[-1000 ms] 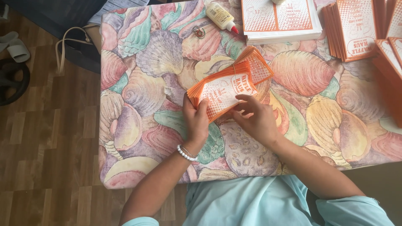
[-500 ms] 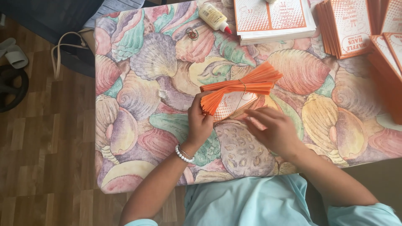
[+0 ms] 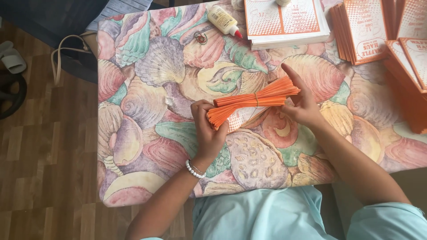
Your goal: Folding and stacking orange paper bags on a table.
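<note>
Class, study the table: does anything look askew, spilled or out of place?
Nothing is spilled or damaged. The glue bottle lies on its side near the far edge, cap on. The orange paper bundle, held upright on edge by both hands, fans unevenly around its band.

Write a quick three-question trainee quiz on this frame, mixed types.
1. True or false: the left hand grips one end of the orange bundle.
2. What lies nearest the glue bottle? A) keyring B) sandal
3. What binds the bundle at its middle?

Key: 1 true. 2 A. 3 a thin band; the right hand steadies the other end, above the shell-print tablecloth.
</note>
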